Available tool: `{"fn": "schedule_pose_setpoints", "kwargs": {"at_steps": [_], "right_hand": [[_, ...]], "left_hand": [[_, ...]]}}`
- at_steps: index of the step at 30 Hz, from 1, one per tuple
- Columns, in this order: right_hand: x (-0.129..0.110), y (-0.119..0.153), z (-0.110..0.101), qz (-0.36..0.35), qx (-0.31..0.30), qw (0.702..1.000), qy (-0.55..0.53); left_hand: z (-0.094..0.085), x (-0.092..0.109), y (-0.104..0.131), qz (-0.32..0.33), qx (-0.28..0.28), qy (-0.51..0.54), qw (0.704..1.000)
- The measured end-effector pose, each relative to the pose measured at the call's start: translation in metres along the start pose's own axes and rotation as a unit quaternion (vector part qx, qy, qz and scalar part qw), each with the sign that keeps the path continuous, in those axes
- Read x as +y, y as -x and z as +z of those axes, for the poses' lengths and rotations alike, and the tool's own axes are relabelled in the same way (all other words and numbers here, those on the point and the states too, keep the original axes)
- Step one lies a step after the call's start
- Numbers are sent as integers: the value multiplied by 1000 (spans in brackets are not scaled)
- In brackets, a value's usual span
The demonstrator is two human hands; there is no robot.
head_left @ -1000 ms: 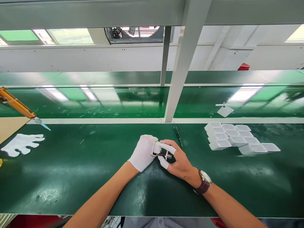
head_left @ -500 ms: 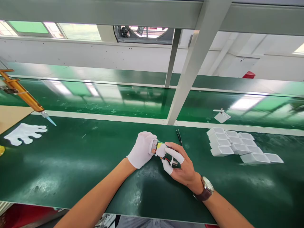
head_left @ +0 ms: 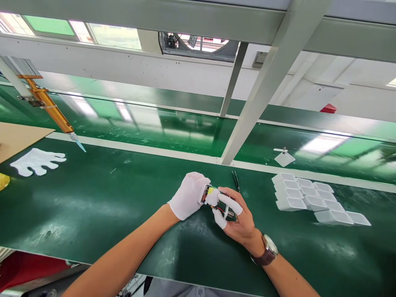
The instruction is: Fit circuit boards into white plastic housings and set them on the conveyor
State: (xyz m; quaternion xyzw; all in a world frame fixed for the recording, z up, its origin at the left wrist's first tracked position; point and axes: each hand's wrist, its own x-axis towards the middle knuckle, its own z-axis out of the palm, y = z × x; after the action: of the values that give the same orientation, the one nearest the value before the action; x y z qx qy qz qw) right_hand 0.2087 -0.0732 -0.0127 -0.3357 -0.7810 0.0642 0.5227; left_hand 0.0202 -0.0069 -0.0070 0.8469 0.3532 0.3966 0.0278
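My left hand [head_left: 189,197], in a white glove, is closed around a small white plastic case [head_left: 203,193], most of which its fingers hide. At the case's open end sits a small circuit board [head_left: 210,191] with a yellow block on it. My right hand [head_left: 239,216] wears white finger cots and pinches the board's other end. A red wire and a white plug piece with metal prongs [head_left: 230,214] show between its fingers. How far the board reaches into the case, I cannot tell. Black tweezers [head_left: 235,180] lie just beyond my right hand.
Several white plastic cases [head_left: 312,198] stand in rows on the green bench [head_left: 102,206] at right. A small white part [head_left: 284,158] lies behind them. Leftward are an orange syringe dispenser [head_left: 54,111], a white glove [head_left: 38,162] and a cardboard sheet [head_left: 21,138]. A metal post [head_left: 247,119] rises ahead.
The camera view has tilted a little. The white case has turned slightly in my left hand and shows less of its face. Both hands keep their grip.
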Motion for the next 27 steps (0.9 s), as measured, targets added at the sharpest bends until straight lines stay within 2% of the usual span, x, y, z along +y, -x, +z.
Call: {"fn": "schedule_pose_setpoints", "kwargs": {"at_steps": [5, 27], "right_hand": [[0, -1, 1, 9, -9, 1000, 7], [-1, 3, 3, 8, -12, 999, 40]], "left_hand": [[-1, 1, -1, -7, -27, 6, 1000], [2, 2, 1, -20, -18, 23, 999]]}}
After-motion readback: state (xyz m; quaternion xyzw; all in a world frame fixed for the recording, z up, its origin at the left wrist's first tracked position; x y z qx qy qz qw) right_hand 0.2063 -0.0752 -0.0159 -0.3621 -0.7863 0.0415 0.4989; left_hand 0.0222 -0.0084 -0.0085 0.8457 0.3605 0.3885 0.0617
